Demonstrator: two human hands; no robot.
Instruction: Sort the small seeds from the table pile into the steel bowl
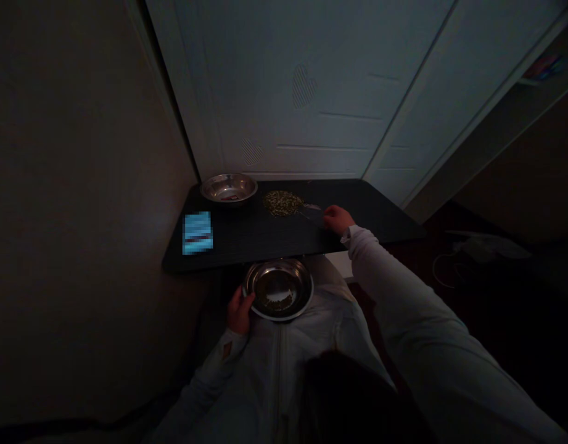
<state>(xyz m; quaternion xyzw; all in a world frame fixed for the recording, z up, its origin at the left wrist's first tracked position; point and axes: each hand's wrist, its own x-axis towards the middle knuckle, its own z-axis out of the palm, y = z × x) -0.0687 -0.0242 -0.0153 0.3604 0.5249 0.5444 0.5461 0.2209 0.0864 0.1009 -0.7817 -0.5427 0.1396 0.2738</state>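
My left hand (240,310) is shut on the rim of a stainless steel bowl (278,290), holding it against my chest below the table edge. A small amount of greenish grain lies in that bowl. My right hand (338,220) reaches across the black tabletop (246,240) and grips the handle of a flat metal scoop (312,211). The scoop's end touches a heap of greenish-brown seeds (282,203). Beyond the heap, a second stainless steel bowl (229,189) stands on the table, and its contents are hard to make out in the dim light.
A phone (197,233) with a lit, blurred screen lies at the table's left edge. A wall runs along the left side, and white paneled doors (293,86) stand behind the table. A white cable (443,271) lies on the dark floor to the right.
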